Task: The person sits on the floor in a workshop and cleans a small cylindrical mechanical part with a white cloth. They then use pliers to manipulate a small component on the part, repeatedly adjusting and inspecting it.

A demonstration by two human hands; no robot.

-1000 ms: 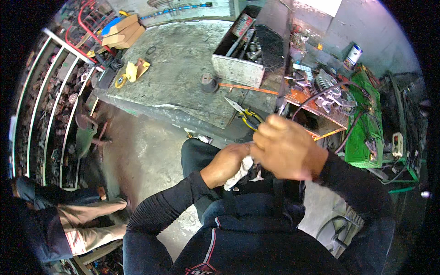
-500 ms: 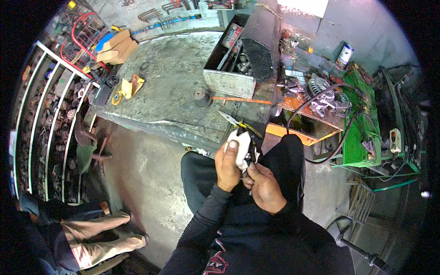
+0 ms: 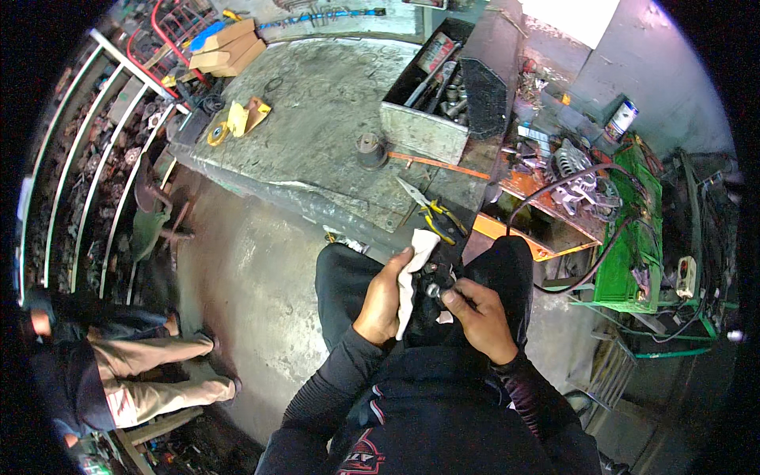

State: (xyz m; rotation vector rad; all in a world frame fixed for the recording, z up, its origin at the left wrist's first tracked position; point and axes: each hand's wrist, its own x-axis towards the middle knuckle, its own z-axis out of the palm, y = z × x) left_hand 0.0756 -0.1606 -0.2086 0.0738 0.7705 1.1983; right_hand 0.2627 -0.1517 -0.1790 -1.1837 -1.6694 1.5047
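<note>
Hands [image 3: 383, 299] drawn apart | clamped on white rag [image 3: 416, 265], dark part [image 3: 432, 277] | illegibly labelled can [image 3: 621, 120]

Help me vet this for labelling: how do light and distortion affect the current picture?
In the head view, the bright upper-right panel is washed out; there too, the workbench bows along its front edge, and the dark part blends into the black trousers.

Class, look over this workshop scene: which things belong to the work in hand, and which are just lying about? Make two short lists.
In hand:
- white cloth, in the left hand
- small dark part, at the right hand's fingertips

Lying about, seemingly unused:
- yellow-and-black pliers
- open grey toolbox
- yellow tape roll
- green crate
</note>
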